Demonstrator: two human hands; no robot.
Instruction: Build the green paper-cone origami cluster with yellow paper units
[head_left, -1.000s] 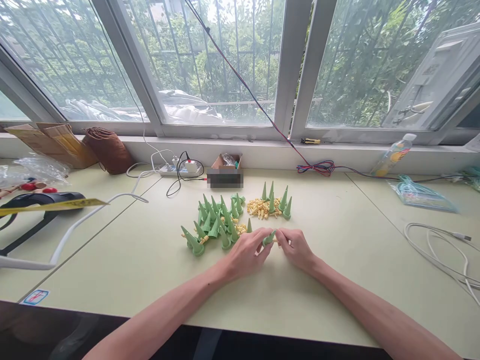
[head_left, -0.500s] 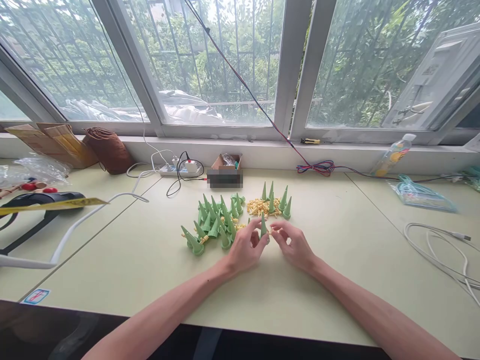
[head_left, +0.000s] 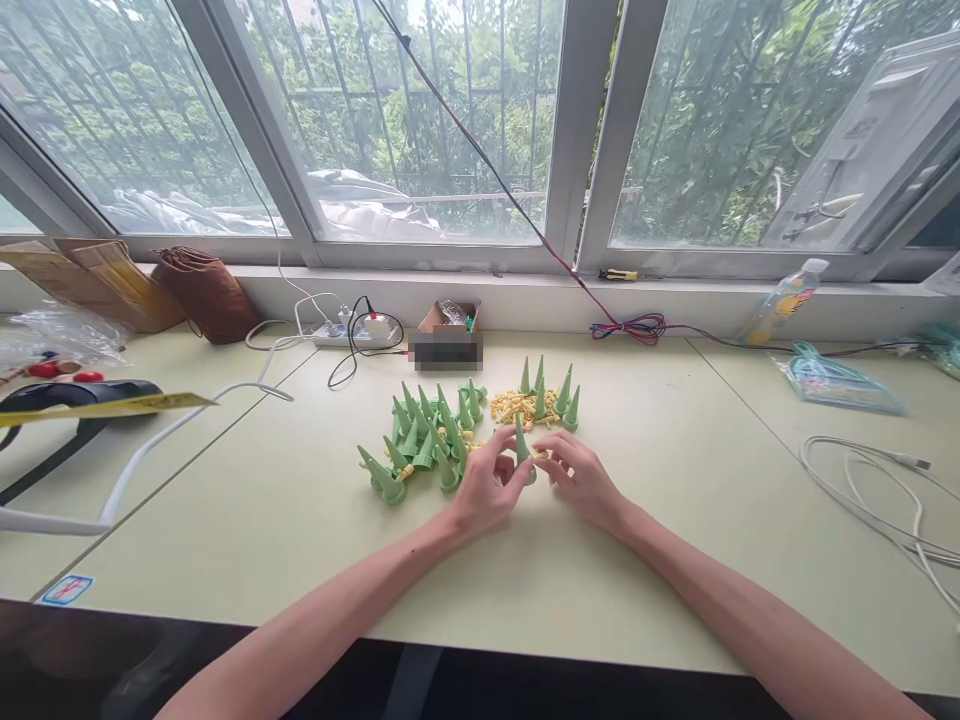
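Note:
Between the thumb and fingers of my left hand (head_left: 486, 482) a green plastic cone (head_left: 523, 447) is held roughly upright, its tip pointing up. My right hand (head_left: 577, 478) pinches a small yellow piece (head_left: 538, 455) against the cone's right side; whether it is fitted in cannot be made out. Many more green cones (head_left: 425, 435) stand and lean in a cluster left of my hands, some with yellow pieces on them. Beyond my fingers lies a heap of small yellow pieces (head_left: 511, 406), with several green cones (head_left: 563, 392) standing in and beside it.
Behind the cones are a small open box (head_left: 450, 318) and a power strip (head_left: 356, 335) with cables. A brown pouch (head_left: 206, 295) and a black strap-like item (head_left: 82, 410) lie left. On the right are a bottle (head_left: 784, 300), a plastic pouch (head_left: 840, 385) and a white cable (head_left: 874, 500).
My right hand has come closer to the cone, bringing the yellow piece against its side. The whole view has shifted slightly.

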